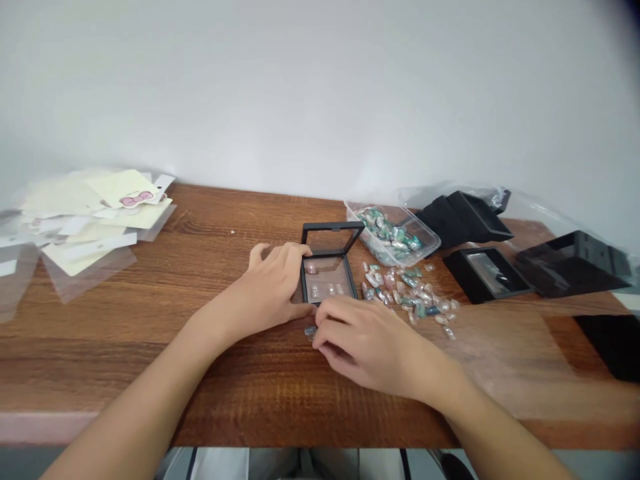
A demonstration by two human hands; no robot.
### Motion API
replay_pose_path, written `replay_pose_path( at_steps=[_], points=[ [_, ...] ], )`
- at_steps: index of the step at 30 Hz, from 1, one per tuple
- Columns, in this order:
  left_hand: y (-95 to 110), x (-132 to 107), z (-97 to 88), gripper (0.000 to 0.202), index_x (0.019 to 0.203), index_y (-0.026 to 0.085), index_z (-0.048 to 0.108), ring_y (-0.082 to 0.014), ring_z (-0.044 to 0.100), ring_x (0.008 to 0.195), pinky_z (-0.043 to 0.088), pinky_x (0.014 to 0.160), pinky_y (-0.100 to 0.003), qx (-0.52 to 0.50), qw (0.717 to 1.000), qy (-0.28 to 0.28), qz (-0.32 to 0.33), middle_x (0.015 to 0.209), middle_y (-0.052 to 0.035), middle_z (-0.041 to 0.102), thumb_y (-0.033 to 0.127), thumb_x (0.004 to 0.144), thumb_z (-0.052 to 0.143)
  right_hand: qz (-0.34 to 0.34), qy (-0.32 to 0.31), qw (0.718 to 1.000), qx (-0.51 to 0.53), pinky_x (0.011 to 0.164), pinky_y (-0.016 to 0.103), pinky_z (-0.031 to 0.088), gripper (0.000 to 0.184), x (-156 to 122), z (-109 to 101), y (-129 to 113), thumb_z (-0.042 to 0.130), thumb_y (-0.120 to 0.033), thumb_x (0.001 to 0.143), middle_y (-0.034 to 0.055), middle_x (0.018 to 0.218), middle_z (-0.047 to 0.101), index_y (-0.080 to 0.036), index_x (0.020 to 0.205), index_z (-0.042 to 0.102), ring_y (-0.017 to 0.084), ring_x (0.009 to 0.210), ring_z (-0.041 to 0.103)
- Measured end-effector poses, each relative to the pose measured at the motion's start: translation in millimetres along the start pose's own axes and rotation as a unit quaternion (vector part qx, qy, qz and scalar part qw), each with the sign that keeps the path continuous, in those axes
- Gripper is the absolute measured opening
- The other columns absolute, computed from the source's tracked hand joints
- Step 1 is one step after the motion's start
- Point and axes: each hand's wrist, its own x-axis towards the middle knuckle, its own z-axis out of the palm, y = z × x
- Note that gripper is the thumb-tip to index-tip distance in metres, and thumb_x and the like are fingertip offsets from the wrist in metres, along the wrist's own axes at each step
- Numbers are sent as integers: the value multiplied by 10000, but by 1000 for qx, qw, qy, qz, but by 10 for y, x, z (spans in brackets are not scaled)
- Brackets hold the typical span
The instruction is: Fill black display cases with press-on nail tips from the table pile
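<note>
A small black display box (pixel 329 279) stands on the wooden table with its framed lid (pixel 331 238) raised at the back. Inside lie several shiny press-on nails (pixel 327 291), most in a row near the front and a pink one at the upper left. My left hand (pixel 273 283) grips the box along its left side, thumb at the front corner. Close to the front edge, my right hand (pixel 367 343) has its fingers curled together; whatever they pinch is hidden. A bluish nail (pixel 310 331) lies on the table by those fingertips.
Right of the box, loose nails (pixel 410 290) are scattered before a clear plastic tub (pixel 425 243) full of green ones. Further right are black boxes (pixel 487 273) and clear film. Cards in plastic sleeves (pixel 100 213) are piled at the left. A pale wall rises behind.
</note>
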Motion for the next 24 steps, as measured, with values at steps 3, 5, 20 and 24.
replay_pose_path(
  at_steps=[3, 5, 20, 24],
  points=[
    [-26, 1, 14, 619, 1287, 153, 325, -311, 494, 1247, 192, 1094, -538, 3, 1000, 10, -2, 1301, -165, 509, 491, 860, 621, -38, -13, 999, -12, 656, 279, 399, 153, 27, 63, -46, 507, -224, 971, -5, 886, 631, -209, 883, 631, 141, 772, 575],
    [-35, 2, 18, 649, 1292, 155, 320, -318, 481, 1262, 193, 1091, -544, 6, 1000, 12, -2, 1316, -170, 504, 498, 846, 644, -58, -10, 998, -28, 618, 289, 375, 223, 49, 107, -73, 465, -233, 998, -4, 849, 632, -198, 871, 645, 141, 747, 567],
    [-16, 2, 0, 661, 1298, 150, 334, -314, 479, 1268, 202, 1093, -538, 5, 1000, 6, -5, 1332, -164, 506, 491, 837, 662, 5, -79, 997, 11, 698, 298, 401, 179, 77, 99, -46, 582, -351, 952, 2, 939, 701, -223, 1026, 683, 177, 848, 652],
    [-19, 4, 6, 663, 1311, 159, 332, -327, 477, 1274, 206, 1088, -546, 4, 1000, 8, -3, 1338, -167, 506, 500, 840, 650, 8, -77, 997, 13, 686, 290, 388, 159, 96, 121, -64, 571, -320, 961, -2, 914, 716, -217, 983, 690, 169, 821, 656]
  ],
)
